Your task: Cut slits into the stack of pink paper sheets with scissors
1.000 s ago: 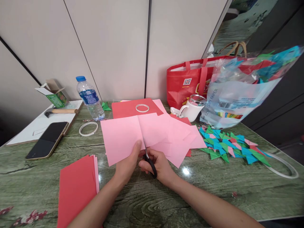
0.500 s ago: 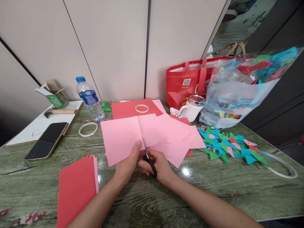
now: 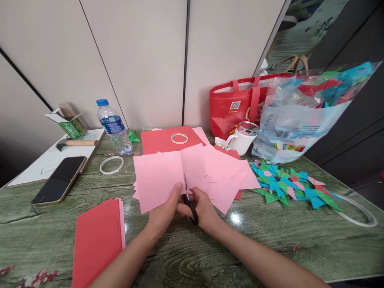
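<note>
My left hand (image 3: 164, 212) pinches the near edge of a pink paper sheet (image 3: 157, 178), thumb on top. My right hand (image 3: 202, 210) is closed round the black handles of a pair of scissors (image 3: 189, 200), whose blades point away from me into a cut running up the middle of the sheet. More pink sheets (image 3: 228, 176) lie fanned out to the right of the cut, over red paper (image 3: 165, 140).
A red and pink paper stack (image 3: 97, 240) lies near left. A phone (image 3: 60, 180), tape rings (image 3: 111, 164), a water bottle (image 3: 114, 127) and a hammer (image 3: 76, 143) stand left. A white mug (image 3: 241, 138), red bag (image 3: 237, 106), plastic bag (image 3: 300, 116) and folded paper triangles (image 3: 288, 186) are right.
The pink sheet and both hands have shifted slightly right and farther from me. The scissor blades sit a little deeper in the cut.
</note>
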### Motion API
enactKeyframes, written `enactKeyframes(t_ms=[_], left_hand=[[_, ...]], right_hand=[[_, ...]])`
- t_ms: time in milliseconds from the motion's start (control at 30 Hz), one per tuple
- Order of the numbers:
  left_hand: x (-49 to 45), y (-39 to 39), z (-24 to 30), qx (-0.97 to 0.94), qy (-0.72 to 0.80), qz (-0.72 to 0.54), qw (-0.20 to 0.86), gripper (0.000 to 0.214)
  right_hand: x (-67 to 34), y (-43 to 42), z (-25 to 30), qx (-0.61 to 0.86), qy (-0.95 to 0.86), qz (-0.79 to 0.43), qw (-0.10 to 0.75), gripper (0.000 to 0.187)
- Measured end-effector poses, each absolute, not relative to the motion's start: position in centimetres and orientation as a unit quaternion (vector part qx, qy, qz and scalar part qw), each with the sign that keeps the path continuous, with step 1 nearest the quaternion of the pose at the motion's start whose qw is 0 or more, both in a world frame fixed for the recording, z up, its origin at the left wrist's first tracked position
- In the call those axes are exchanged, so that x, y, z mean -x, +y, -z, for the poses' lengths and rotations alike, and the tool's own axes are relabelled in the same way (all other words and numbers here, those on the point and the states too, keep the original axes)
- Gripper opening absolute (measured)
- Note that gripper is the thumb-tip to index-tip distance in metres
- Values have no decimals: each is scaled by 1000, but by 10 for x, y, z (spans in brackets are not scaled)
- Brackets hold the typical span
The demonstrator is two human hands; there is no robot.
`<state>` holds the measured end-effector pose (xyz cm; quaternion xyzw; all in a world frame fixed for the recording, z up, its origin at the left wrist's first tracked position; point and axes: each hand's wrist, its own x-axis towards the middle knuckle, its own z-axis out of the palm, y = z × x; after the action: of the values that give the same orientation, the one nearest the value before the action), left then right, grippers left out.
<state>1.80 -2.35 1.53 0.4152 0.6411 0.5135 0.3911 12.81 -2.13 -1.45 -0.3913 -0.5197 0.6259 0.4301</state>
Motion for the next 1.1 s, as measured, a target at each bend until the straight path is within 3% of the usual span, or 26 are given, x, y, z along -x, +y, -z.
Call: enactKeyframes(t_ms=[1100], left_hand=[[-16,-23,-9,-427,639,-500,400,36]], right_hand=[[-126,-22,8,405,-523,-617,426,23]])
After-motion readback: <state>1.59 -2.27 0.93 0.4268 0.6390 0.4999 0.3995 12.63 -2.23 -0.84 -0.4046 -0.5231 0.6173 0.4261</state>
